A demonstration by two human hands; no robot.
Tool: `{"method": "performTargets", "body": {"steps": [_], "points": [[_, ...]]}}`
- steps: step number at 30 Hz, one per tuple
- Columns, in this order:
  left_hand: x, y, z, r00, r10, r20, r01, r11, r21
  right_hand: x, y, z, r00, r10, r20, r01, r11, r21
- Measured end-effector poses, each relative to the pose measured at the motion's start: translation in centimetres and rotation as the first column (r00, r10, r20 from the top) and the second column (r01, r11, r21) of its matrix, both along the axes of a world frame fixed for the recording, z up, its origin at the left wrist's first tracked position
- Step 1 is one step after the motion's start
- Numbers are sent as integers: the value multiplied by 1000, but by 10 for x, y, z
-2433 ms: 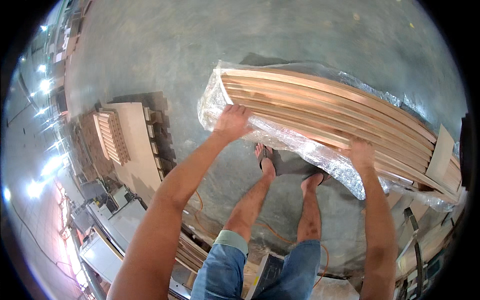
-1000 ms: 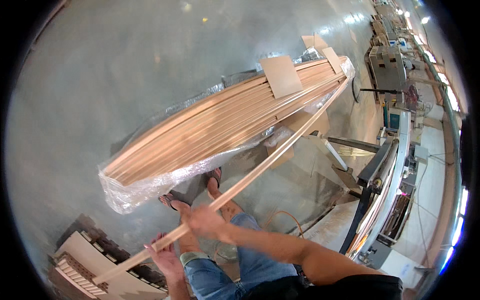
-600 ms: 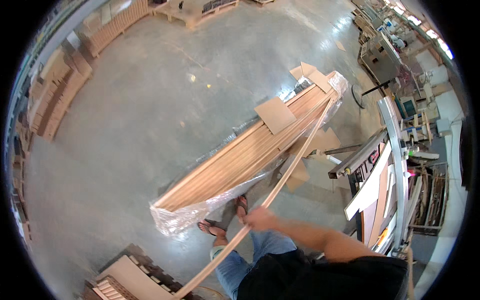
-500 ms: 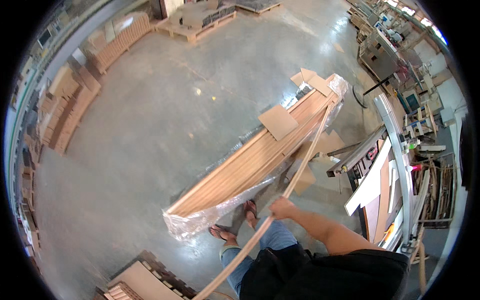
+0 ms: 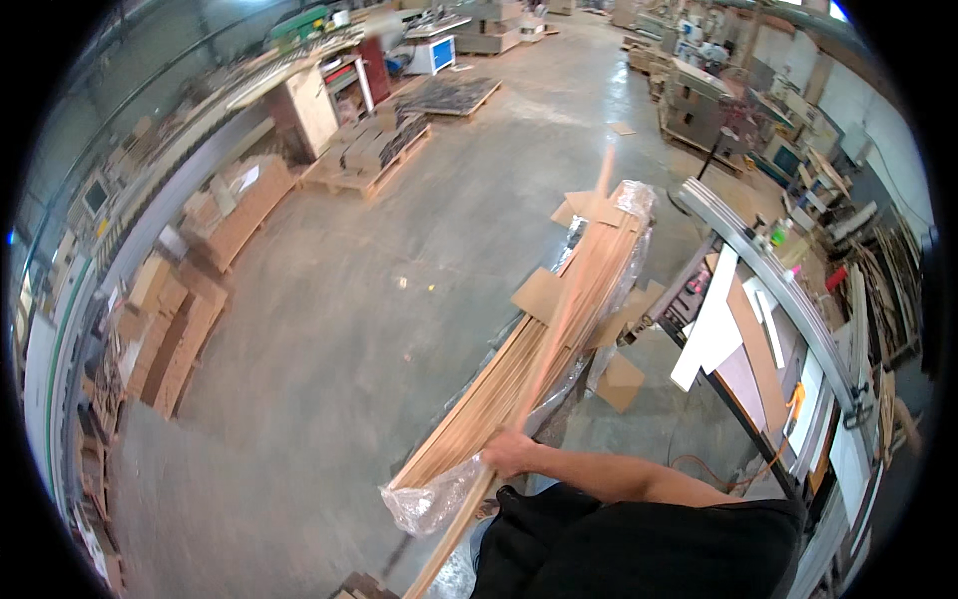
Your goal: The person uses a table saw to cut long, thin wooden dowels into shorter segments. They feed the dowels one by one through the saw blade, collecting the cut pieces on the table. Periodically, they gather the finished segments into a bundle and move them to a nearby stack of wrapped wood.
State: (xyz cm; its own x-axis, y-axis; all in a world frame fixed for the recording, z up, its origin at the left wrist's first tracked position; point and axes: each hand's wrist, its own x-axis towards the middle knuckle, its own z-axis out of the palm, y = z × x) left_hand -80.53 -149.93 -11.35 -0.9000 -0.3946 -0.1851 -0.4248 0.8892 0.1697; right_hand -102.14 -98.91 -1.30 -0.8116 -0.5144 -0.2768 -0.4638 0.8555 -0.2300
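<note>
Lifting clear of the plastic-wrapped bundle of strips [image 5: 544, 344] on the concrete floor [image 5: 379, 299], one long wooden strip [image 5: 554, 329] angles upward, blurred. Right hand [image 5: 507, 454] clamped near its lower end, probably for leverage; left hand unseen. Cardboard scraps [image 5: 621, 381] alongside.

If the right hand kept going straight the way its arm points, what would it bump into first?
The right hand, gripping a long wooden strip, points toward the person's left. Right beside it lies the plastic-wrapped bundle of wooden strips, so it would probably meet that first, though the depth is hard to judge.
</note>
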Motion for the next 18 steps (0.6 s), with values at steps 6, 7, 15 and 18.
{"method": "performTargets", "body": {"steps": [6,7,15,18], "points": [[-116,195,57,941,-319,-114,312,686,657,2,-31,54,938,-29,-344,32,999,3],[-132,234,85,899,-418,-131,414,711,568,10,-27,60,928,-6,-373,19,999,29],[-112,281,89,795,-524,-305,596,586,548,106,-16,126,856,-34,-515,133,979,157],[-99,281,91,774,-548,-319,611,512,603,141,-11,143,871,-91,-483,171,977,124]]}}
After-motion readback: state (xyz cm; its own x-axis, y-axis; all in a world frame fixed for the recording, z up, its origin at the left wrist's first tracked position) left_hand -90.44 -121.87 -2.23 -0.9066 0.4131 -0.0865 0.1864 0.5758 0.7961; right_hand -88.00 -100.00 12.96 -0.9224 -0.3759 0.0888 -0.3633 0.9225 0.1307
